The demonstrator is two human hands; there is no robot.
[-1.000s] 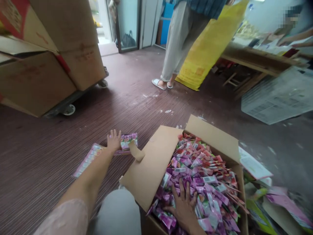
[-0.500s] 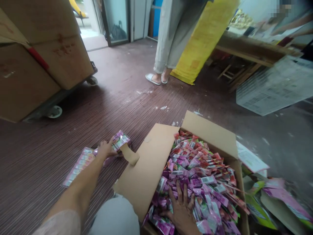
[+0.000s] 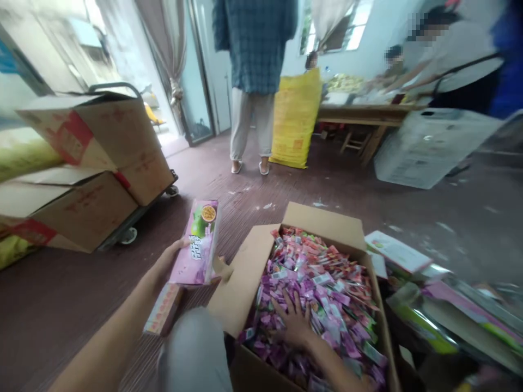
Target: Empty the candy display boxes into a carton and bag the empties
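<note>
My left hand (image 3: 169,258) is closed on a flat pink carton (image 3: 196,243) printed with fruit and holds it up off the floor, left of the box flap. More flat pink cartons (image 3: 163,307) lie on the floor beneath it. My right hand (image 3: 293,322) rests palm down with its fingers spread on the heap of small pink and red sachets (image 3: 318,283). The sachets fill an open cardboard box (image 3: 322,220) in front of my knee (image 3: 196,348).
Stacked cardboard boxes (image 3: 93,174) sit on a wheeled cart at the left. A person in a plaid shirt (image 3: 255,60) stands ahead beside a yellow sack (image 3: 295,117). Other people work at a wooden table (image 3: 368,114) at the right. Flattened cartons (image 3: 441,305) lie right of the box.
My left hand has closed on a pink carton and lifted it off the floor towards me. My view has tilted upward. My right hand stays on the sachets.
</note>
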